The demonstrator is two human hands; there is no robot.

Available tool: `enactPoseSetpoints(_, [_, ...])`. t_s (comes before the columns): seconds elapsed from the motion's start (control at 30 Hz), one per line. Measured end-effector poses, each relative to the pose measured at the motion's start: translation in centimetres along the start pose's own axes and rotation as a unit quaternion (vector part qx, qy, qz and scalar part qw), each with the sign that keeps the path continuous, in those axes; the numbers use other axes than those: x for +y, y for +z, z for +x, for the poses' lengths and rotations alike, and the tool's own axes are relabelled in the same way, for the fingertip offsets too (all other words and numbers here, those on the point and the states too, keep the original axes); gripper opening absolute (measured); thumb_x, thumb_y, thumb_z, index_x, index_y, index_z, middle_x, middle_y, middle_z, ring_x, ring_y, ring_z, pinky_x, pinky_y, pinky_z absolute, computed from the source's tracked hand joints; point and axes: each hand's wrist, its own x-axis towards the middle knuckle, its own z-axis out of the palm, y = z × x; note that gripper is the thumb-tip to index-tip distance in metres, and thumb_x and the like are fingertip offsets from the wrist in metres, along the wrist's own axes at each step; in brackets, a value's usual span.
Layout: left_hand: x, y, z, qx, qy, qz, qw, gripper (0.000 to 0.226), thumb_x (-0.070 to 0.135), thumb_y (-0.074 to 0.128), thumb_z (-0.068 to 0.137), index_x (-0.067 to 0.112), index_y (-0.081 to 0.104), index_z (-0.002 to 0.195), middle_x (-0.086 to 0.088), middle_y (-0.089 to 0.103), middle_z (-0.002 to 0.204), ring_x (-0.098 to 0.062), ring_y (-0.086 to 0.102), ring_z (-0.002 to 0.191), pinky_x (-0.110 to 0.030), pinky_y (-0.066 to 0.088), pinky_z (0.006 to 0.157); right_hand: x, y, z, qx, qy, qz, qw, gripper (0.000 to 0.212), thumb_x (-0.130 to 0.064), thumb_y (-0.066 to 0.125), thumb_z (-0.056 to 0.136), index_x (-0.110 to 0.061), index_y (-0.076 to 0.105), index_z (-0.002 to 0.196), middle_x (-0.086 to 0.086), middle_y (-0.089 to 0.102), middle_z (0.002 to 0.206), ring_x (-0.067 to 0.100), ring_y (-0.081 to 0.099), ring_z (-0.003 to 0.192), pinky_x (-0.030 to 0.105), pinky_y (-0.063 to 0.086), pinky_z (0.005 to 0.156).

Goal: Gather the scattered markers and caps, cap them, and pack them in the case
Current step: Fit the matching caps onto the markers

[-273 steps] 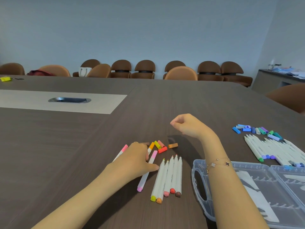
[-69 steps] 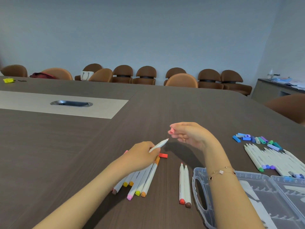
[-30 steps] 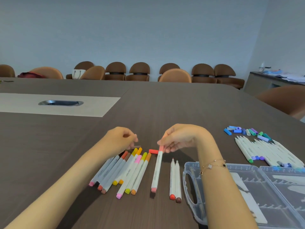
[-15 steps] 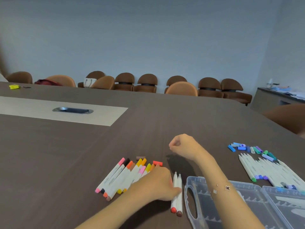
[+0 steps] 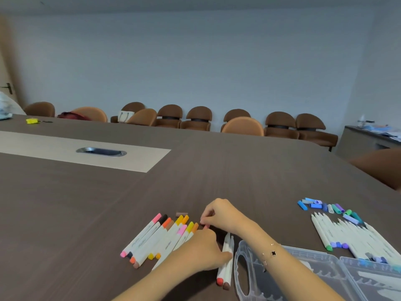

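A fan of capped warm-coloured markers [image 5: 152,240] lies on the brown table [image 5: 108,203]. To its right lie two white markers [image 5: 225,268] with red and brown ends. My left hand [image 5: 204,250] rests over them, fingers curled around their middles. My right hand [image 5: 223,213] is just beyond, its fingertips pinched on a small red cap [image 5: 206,226]. A loose brown cap [image 5: 181,213] lies beside the fan's far end. The clear plastic case [image 5: 303,252] lies open at the lower right.
A pile of blue, green and purple caps [image 5: 325,208] lies at the right, with a row of uncapped white markers [image 5: 347,240] below it. Brown chairs [image 5: 195,118] line the far wall. A metal cable port [image 5: 101,152] is set in the table.
My right hand has dropped to the red cap and pinched it. My left hand stays on the two markers. The camera has tilted up slightly.
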Motion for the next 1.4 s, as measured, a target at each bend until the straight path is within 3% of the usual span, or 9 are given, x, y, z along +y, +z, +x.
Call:
enactPoseSetpoints(0.13, [-0.7,-0.7,-0.4,0.017,0.016,-0.047,0.999,0.034,0.037,0.055,0.090,0.014,0.051,0.066,0.004,0.045,0.054,-0.007,0.047,0.051,-0.022,0.047,0.084,1.0,-1.1,-0.9,0.088,0.010,0.048,0.995,0.013,-0.023,0.059,0.092,-0.018,0.068,0.098,-0.003,0.067,0.098,0.006,0.059,0.087,0.011,0.044,0.072])
enactPoseSetpoints(0.27, [-2.6,-1.5,-0.9,0.052,0.037,-0.100,0.993,0.027,0.037,0.053,0.093,0.014,0.058,0.079,0.005,0.061,0.070,0.007,0.058,0.071,-0.012,0.039,0.056,2.8,-2.3,-2.4,0.181,0.043,0.127,0.974,0.015,-0.021,0.058,0.092,-0.025,0.064,0.105,-0.003,0.067,0.089,0.007,0.062,0.081,0.008,0.044,0.067])
enactPoseSetpoints(0.37, [-3.6,-1.4,-1.0,0.082,0.045,-0.149,0.984,0.021,0.041,0.052,0.090,0.024,0.063,0.084,0.002,0.065,0.073,-0.005,0.050,0.049,-0.021,0.046,0.051,3.1,-2.5,-3.4,0.202,0.059,0.224,0.952,0.011,-0.015,0.061,0.090,-0.019,0.071,0.093,-0.002,0.069,0.081,0.013,0.066,0.077,0.022,0.056,0.074])
enactPoseSetpoints(0.53, [-4.0,-1.6,-2.0,0.112,0.062,-0.188,0.974,0.019,0.042,0.053,0.090,0.028,0.066,0.090,0.001,0.070,0.084,-0.009,0.058,0.058,-0.033,0.059,0.057,1.9,-2.7,-4.2,0.212,0.099,0.404,0.884,0.011,-0.015,0.065,0.088,-0.007,0.072,0.091,0.008,0.071,0.092,0.016,0.071,0.083,0.018,0.057,0.071])
enactPoseSetpoints(0.63, [-4.2,-1.7,-2.5,0.130,0.074,-0.220,0.964,0.017,0.037,0.055,0.092,0.026,0.066,0.093,0.009,0.065,0.072,-0.009,0.056,0.060,-0.024,0.056,0.054,1.6,-2.7,-4.4,0.211,0.104,0.436,0.869,0.013,-0.015,0.065,0.088,-0.005,0.071,0.095,0.012,0.072,0.093,0.018,0.071,0.085,0.024,0.058,0.077])
enactPoseSetpoints(0.8, [-4.3,-1.6,-2.4,0.172,0.095,-0.215,0.957,0.015,0.039,0.055,0.092,0.028,0.064,0.092,0.012,0.065,0.074,-0.003,0.056,0.067,-0.006,0.039,0.049,1.3,-2.5,-4.6,0.191,0.112,0.436,0.872,0.014,-0.014,0.064,0.089,-0.008,0.069,0.099,0.011,0.070,0.095,0.017,0.071,0.084,0.022,0.058,0.074])
enactPoseSetpoints(0.97, [-4.4,-1.5,-2.3,0.180,0.087,-0.220,0.955,0.013,0.042,0.055,0.091,0.032,0.063,0.093,0.009,0.068,0.081,-0.008,0.059,0.074,-0.013,0.043,0.055,1.1,-2.9,-4.9,0.156,0.082,0.391,0.903,0.019,-0.014,0.055,0.094,-0.016,0.066,0.109,0.004,0.067,0.099,0.013,0.069,0.081,0.019,0.056,0.070])
enactPoseSetpoints(1.13, [-4.6,-1.3,-1.9,0.185,0.078,-0.231,0.952,0.011,0.042,0.057,0.090,0.034,0.064,0.093,0.011,0.067,0.081,-0.010,0.061,0.081,-0.019,0.048,0.064,1.4,-3.2,-5.2,0.160,0.064,0.358,0.918,0.015,-0.022,0.066,0.088,-0.009,0.069,0.095,0.005,0.070,0.084,0.010,0.062,0.073,0.017,0.052,0.067])
enactPoseSetpoints(1.4, [-4.4,-1.3,-2.0,0.186,0.086,-0.205,0.957,0.006,0.042,0.055,0.091,0.039,0.059,0.088,0.008,0.067,0.082,-0.010,0.060,0.075,-0.009,0.041,0.050,1.3,-3.3,-5.3,0.158,0.043,0.327,0.931,0.015,-0.028,0.063,0.089,-0.018,0.072,0.096,0.000,0.070,0.086,0.012,0.063,0.079,0.017,0.053,0.074])
